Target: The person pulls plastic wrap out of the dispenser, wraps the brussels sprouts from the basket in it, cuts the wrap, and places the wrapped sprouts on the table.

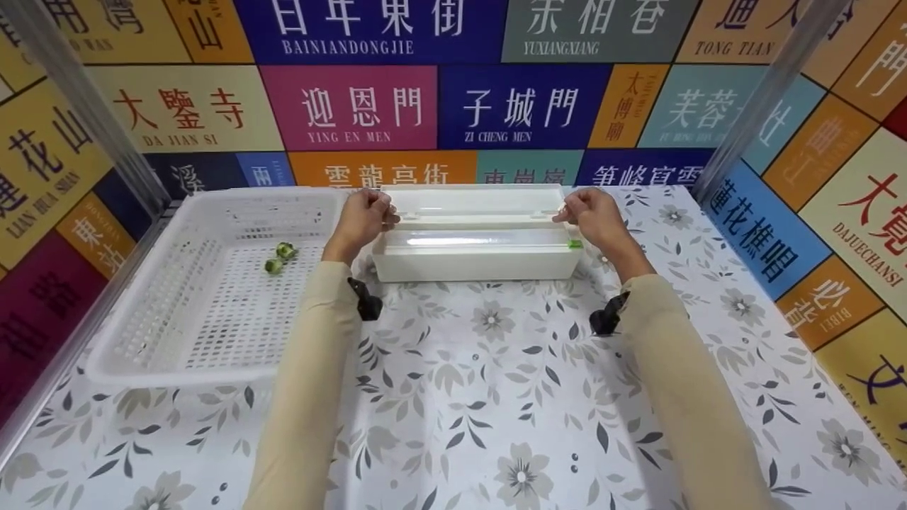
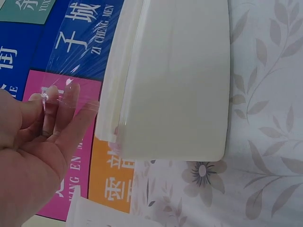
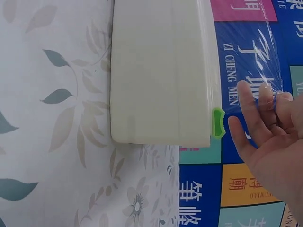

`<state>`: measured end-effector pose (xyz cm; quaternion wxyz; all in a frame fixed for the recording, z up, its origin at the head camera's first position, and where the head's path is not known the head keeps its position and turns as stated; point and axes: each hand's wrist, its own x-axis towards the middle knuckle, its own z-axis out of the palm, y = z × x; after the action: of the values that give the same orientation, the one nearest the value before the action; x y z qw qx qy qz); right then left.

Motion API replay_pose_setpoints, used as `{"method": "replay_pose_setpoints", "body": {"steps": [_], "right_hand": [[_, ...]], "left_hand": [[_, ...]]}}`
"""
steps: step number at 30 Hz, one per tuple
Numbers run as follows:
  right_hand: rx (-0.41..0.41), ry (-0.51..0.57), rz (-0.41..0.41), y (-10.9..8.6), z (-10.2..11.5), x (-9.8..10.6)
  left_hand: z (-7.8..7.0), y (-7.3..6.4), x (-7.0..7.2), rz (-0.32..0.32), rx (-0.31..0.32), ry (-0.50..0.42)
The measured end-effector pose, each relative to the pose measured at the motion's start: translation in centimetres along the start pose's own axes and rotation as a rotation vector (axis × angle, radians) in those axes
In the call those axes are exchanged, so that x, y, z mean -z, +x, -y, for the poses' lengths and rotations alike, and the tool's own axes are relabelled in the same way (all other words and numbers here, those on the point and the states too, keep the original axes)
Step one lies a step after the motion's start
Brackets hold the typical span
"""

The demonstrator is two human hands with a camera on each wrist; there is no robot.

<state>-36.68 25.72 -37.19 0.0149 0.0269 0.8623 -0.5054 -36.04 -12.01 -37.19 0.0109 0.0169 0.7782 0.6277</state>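
Observation:
A long cream-white cling film dispenser stands on the table with its lid raised at the back. Clear cling film stretches up from it between both hands. At its left end, my left hand pinches one edge of the film between thumb and fingers. Opposite, my right hand pinches the film's other corner, its remaining fingers spread in the right wrist view. A small green slider sits at the right end of the dispenser.
To the left is a white plastic basket holding two small green round vegetables. A floral cloth covers the table. Colourful signboard panels rise behind, and metal posts stand at both sides.

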Motion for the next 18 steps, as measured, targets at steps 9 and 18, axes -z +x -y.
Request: {"method": "replay_pose_setpoints", "body": {"steps": [9, 18], "right_hand": [[0.053, 0.085, -0.004, -0.3, 0.2, 0.5], [0.033, 0.144, 0.011, -0.5, 0.6, 1.2]], "left_hand": [[0.0, 0.2, 0.7, 0.011, -0.060, -0.084], [-1.2, -0.3, 0.8, 0.001, -0.051, -0.045]]}}
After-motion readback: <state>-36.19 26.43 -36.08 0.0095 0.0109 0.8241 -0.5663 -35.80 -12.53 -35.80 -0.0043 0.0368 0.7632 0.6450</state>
